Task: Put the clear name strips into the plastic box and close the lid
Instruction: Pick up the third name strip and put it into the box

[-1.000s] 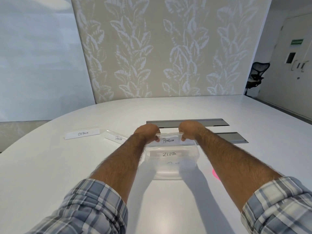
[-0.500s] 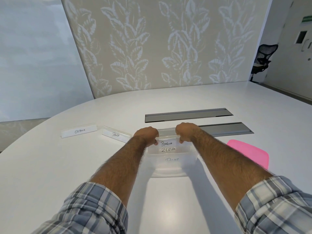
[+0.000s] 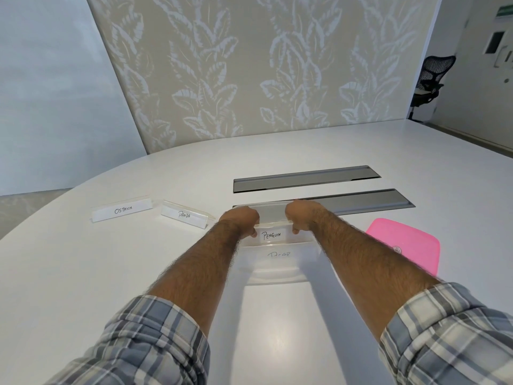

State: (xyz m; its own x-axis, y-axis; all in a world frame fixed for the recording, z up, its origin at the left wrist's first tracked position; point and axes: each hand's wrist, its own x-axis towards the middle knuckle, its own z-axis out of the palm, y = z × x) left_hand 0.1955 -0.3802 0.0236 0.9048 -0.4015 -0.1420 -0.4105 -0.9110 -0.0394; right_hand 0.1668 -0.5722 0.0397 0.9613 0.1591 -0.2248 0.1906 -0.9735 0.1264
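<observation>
A clear plastic box (image 3: pixel 280 269) stands on the white table in front of me. My left hand (image 3: pixel 242 220) and my right hand (image 3: pixel 300 215) pinch the two ends of the clear strip marked PENGUIN (image 3: pixel 272 235), low inside the box at its far side. Another strip (image 3: pixel 279 254) lies in the box below it, its writing partly hidden. Two strips lie on the table to the left: OSTRICH (image 3: pixel 122 210) and PANDA (image 3: pixel 185 215). The pink lid (image 3: pixel 408 244) lies flat to the right of the box.
Two grey cable hatches (image 3: pixel 305 179) are set into the table (image 3: pixel 69 273) just beyond the box. A patterned partition stands behind the table. A black office chair (image 3: pixel 429 81) is at the far right by a door.
Both hands have lowered the PENGUIN strip deeper into the box, so it now covers the ZEBRA strip. The camera has tilted and the pink lid has come into view.
</observation>
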